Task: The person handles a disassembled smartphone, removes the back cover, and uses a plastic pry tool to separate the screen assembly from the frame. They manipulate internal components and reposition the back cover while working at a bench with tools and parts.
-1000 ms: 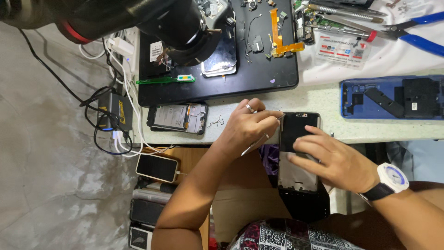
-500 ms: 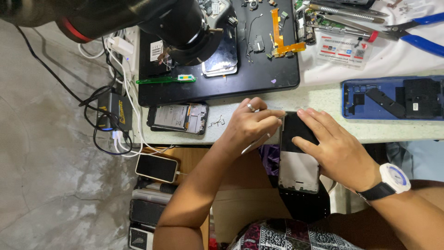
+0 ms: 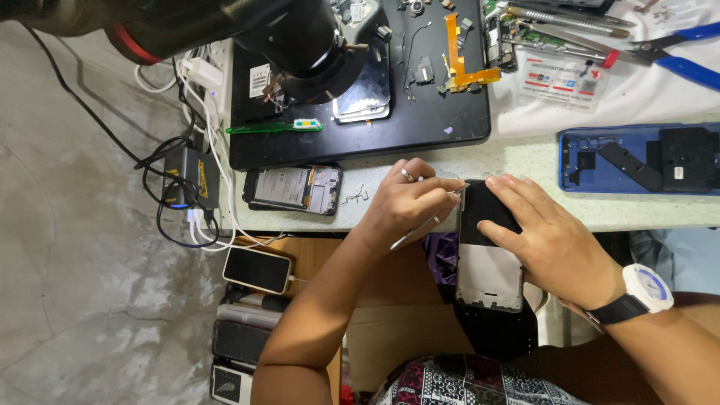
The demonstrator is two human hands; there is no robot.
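Lying lengthwise toward table: phone frame [image 3: 489, 259]

The phone [image 3: 489, 247] under the hands was black at its far end and pale grey with a silvery frame nearer. The right hand [image 3: 551, 240] wore a watch [image 3: 645, 289] with a white case, bluish face and black strap; the left hand [image 3: 409, 201] carried a silver ring [image 3: 405, 175]. The worktop [image 3: 525, 161] was pale green, speckled. A black mat [image 3: 420, 120] lay far left, with a green tool [image 3: 274, 127] and an orange flex strip [image 3: 459, 52] on it. At right lay a blue phone shell [image 3: 577, 161] and blue-handled pliers [image 3: 686, 56]. The near cloth [image 3: 465, 382] was patterned black, white and red.
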